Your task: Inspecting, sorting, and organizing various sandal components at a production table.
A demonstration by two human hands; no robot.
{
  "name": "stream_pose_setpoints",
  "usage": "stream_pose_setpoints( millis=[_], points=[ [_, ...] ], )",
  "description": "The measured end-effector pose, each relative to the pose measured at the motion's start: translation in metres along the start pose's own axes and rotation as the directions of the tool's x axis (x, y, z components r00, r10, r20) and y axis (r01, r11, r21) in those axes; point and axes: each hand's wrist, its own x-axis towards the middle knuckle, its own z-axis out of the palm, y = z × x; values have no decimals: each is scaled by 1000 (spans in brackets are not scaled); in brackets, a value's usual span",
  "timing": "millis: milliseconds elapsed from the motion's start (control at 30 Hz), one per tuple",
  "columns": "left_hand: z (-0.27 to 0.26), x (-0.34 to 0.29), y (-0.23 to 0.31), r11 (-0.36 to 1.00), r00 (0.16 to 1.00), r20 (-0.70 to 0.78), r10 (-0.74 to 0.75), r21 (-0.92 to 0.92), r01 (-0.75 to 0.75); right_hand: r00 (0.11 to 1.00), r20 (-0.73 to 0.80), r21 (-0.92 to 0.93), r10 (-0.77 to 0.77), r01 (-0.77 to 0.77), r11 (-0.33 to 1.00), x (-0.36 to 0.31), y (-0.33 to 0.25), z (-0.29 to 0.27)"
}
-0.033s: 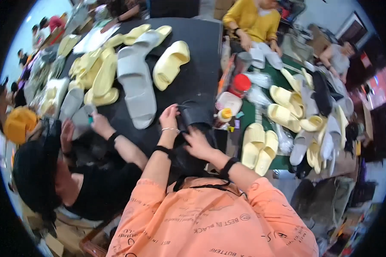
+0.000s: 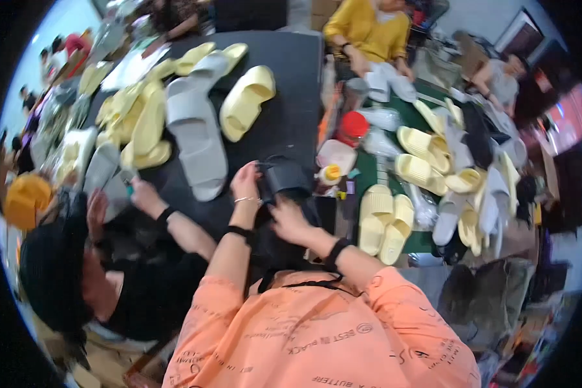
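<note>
Black slipper [image 2: 290, 177], dim against the dark table [image 2: 292, 110], lay right of our left hand [image 2: 245, 183] and just far of our right hand [image 2: 288, 220], neither clearly nearer. Our fingers curled partway at its edges; we could not tell their grip, nor its long axis.

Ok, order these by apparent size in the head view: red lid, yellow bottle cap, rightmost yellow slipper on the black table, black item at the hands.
1. Yellow slipper
2. Red lid
3. Yellow bottle cap

Unranked: black item; its edges blend into the dark surroundings.
</note>
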Motion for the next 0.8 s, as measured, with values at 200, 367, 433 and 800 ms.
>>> stream_pose_setpoints(
  millis=[200,367,433,800],
  points=[
    [21,-48,96,994,998,-23,-59,-90,57,970,-132,31,-206,212,977,-8,-17,1],
    [24,-87,130,948,941,124,314,7,-317,825,-260,-173,-502,471,865,-30,-16,-94],
    [40,-105,138,888,904,105,414,173,-427,837,-209,-238,-506,458,857,-37,-10,-131],
    [133,-199,42,898,836,549,18,358,-254,684,-729,-308,35,-373,875,-188,145,-290]
  ],
)
